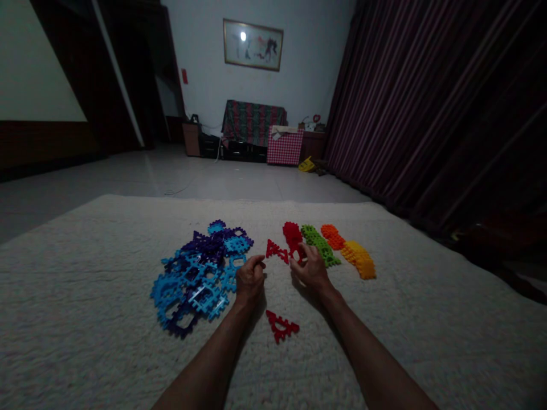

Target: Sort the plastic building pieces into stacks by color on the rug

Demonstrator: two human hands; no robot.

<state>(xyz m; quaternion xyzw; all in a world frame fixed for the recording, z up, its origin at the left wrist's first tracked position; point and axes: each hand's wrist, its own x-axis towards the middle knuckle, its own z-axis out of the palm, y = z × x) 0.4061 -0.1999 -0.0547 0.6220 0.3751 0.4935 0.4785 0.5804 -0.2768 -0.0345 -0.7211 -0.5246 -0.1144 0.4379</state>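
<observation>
My left hand (250,279) rests on the cream rug (85,296) with its fingers curled together; whether they hold anything I cannot make out. It sits beside a loose heap of blue and purple interlocking plastic pieces (199,273). My right hand (310,266) pinches a red piece at the near end of a red stack (293,236). A red triangular piece (276,250) lies between the hands, just beyond them. Another red triangle (281,326) lies nearer, between my forearms.
Sorted stacks stand in a row right of the red one: green (319,245), orange (333,236), yellow (359,259). A dark striped curtain (427,114) runs along the right. Grey floor, a covered cabinet (253,122) and a checked box (285,146) lie at the far wall.
</observation>
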